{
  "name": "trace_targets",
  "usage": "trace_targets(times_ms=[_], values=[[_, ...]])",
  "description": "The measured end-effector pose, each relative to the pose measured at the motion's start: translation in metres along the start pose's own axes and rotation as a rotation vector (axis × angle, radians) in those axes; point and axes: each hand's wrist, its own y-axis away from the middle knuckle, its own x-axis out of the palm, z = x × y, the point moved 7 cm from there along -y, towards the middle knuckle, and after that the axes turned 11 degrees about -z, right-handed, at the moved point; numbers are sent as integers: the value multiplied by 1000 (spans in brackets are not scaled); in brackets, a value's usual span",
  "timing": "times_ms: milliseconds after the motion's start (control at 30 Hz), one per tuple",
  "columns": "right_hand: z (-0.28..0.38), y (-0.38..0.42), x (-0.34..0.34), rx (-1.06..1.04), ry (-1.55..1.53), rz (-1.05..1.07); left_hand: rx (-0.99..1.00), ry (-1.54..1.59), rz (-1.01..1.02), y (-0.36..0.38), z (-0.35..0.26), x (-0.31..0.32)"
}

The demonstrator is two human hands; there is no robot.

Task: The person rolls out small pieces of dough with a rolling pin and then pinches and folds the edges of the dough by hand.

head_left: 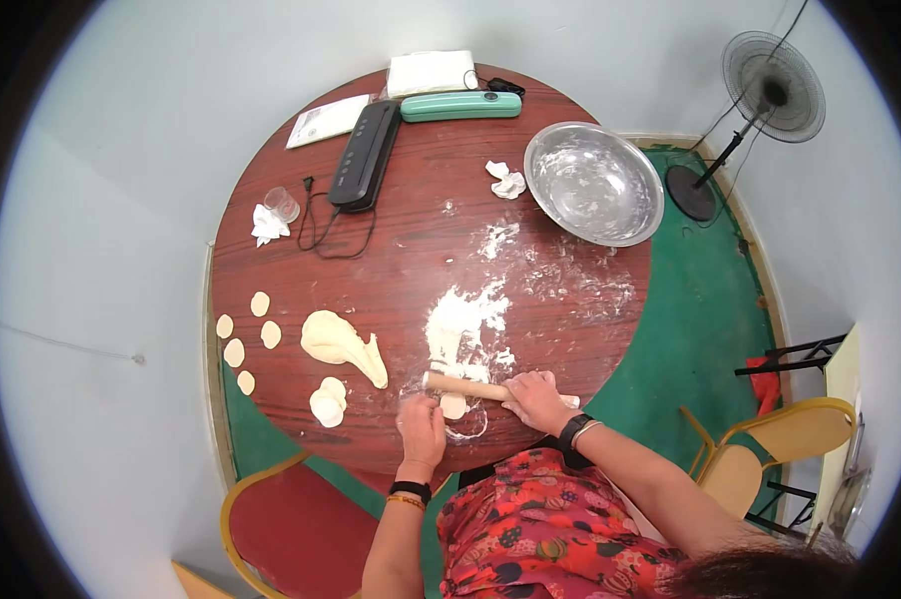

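My right hand (537, 401) is closed over the right part of a wooden rolling pin (470, 387). The pin lies slanted across the upper edge of a small flat round of dough (453, 406). At the left edge of that round, my left hand (422, 429) has its fingers curled in, seemingly pinching the dough; the fingertips are small in view. White flour (462, 321) is spread just beyond the pin. To the left lie a large lump of dough (336, 340) with a drawn-out tail and a small overlapping pile of dough rounds (328, 403).
Several separate dough rounds (234, 351) lie along the left table edge. A large metal bowl (595, 185) stands at the back right. Behind are a black sealer-like device (366, 155) with a cord, a teal device (460, 106), and a glass (283, 206) beside crumpled tissue (268, 226).
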Motion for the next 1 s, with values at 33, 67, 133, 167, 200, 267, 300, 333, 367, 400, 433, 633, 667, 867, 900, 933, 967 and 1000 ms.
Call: trace_targets(times_ms=[33,67,133,167,200,267,300,333,367,400,433,633,667,867,900,933,967,1000], values=[[-1,-2,-2,17,3,-13,41,29,106,6,-3,5],[-2,-5,-4,33,7,-25,82,59,211,12,-7,10],[-4,-7,-9,51,14,-53,76,-29,181,20,-13,10],[-4,-8,-12,49,4,-53,72,-73,165,23,-17,11],[-4,-9,-14,45,-7,-52,15,-107,195,25,-20,13],[-3,-8,-18,25,-12,-26,-105,-175,256,29,-30,12],[-2,-6,-20,8,-4,-4,-136,-198,257,32,-33,12],[-1,-4,-20,-8,4,19,-165,-221,260,37,-36,13],[-1,-1,-19,-37,4,32,-193,-242,263,41,-37,13],[-1,3,-18,-64,5,44,-197,-245,234,45,-36,13],[0,7,-17,-89,5,56,-214,-226,159,47,-35,8],[8,22,-10,-183,25,154,-235,-152,-31,31,-24,-5],[8,23,-10,-176,21,150,-263,-166,23,25,-19,-1],[3,29,-16,-86,58,79,-366,-333,264,2,-5,30],[2,30,-19,-64,79,73,-364,-327,257,-3,-4,32],[1,31,-22,-41,98,67,-330,-357,242,-8,-5,34],[2,31,-24,-50,118,48,-293,-386,227,-15,-5,36],[4,31,-25,-55,139,28,-252,-413,213,-23,-7,36]])
